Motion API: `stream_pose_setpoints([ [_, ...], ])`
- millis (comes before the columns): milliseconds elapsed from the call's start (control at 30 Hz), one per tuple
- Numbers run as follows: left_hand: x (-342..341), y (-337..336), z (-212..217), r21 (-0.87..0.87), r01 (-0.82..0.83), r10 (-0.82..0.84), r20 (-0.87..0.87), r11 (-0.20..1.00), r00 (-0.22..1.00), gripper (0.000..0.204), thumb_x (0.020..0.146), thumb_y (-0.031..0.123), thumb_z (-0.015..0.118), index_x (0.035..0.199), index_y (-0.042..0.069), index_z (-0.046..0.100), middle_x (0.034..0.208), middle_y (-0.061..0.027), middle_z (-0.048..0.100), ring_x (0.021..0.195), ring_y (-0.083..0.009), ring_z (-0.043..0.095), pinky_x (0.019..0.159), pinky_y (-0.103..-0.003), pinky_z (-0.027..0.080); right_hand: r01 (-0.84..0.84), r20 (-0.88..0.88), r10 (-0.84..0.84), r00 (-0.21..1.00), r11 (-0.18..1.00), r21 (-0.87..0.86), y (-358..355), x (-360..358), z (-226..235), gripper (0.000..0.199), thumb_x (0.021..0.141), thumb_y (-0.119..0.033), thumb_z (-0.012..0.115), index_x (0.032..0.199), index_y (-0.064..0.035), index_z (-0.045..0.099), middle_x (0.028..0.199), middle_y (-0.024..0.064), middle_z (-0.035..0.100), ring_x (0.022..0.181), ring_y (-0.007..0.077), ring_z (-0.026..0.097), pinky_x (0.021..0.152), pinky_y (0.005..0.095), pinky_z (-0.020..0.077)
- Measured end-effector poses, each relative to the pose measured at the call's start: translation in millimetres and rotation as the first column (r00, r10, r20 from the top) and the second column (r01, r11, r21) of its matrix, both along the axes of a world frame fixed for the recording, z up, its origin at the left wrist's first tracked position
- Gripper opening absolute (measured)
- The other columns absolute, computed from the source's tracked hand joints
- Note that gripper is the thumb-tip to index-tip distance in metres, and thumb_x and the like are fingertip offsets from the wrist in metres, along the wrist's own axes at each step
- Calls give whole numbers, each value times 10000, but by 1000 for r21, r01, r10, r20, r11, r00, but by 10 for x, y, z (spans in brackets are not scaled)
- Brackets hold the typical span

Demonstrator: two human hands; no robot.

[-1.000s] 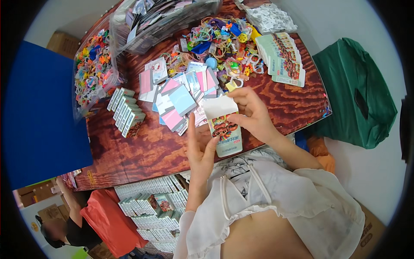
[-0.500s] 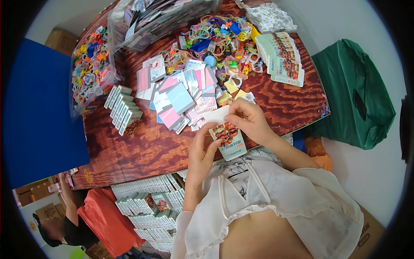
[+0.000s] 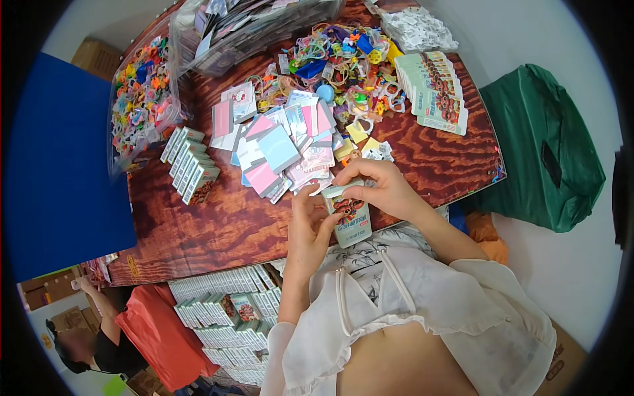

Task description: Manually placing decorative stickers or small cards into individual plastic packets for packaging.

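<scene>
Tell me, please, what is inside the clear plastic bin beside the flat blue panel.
Small, multicoloured, plastic-looking trinkets show in it; whatever is buried beneath them is covered.

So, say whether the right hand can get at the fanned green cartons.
Probably yes: nothing seems to block the fanned cartons, though the right hand holds the top of another carton.

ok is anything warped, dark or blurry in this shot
Head view: edges of the table bow and the picture's corners go black; head view: light looks bright, shadows mostly soft; head view: left hand, right hand and carton look fairly sharp.
</scene>
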State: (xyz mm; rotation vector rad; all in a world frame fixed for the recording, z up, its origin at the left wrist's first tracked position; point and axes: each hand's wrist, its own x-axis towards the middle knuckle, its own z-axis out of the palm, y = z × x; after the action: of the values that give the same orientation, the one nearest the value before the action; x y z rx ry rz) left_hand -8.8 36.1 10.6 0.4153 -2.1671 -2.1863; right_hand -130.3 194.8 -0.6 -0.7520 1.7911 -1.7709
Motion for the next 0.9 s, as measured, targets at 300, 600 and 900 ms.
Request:
stream_pose_setpoints([
  [300, 11, -29, 65, -39, 104, -101, 66, 994, 993, 701, 861, -142, 621, 1453, 76, 316, 1101, -137, 603, 963, -205, 678, 804, -300, 558, -90, 400, 109, 910, 994, -66, 25, -165, 46, 122, 836, -13, 722, 950, -2, 683, 910, 47, 709, 795, 75, 650, 711, 221, 510],
  [600, 12, -37, 14, 113, 89, -89, -7, 990, 996, 659, 871, -113, 634, 1441, 60, 352, 1151, -132, 597, 946, -185, 683, 745, -280, 543, -57, 464, 73, 883, 997, -47, 26, -205, 70, 89, 863, -58, 714, 911, 10, 679, 853, 39, 695, 779, 69, 632, 689, 218, 496],
  [900, -17, -29, 32, -23, 108, -107, 45, 994, 993, 688, 860, -131, 639, 1439, 71, 328, 1101, -135, 602, 985, -213, 674, 842, -314, 557, 95, 496, -54, 867, 994, -59, -28, -314, -41, 75, 882, -65, 666, 925, -4, 660, 813, 35, 689, 734, 70, 619, 653, 234, 487],
])
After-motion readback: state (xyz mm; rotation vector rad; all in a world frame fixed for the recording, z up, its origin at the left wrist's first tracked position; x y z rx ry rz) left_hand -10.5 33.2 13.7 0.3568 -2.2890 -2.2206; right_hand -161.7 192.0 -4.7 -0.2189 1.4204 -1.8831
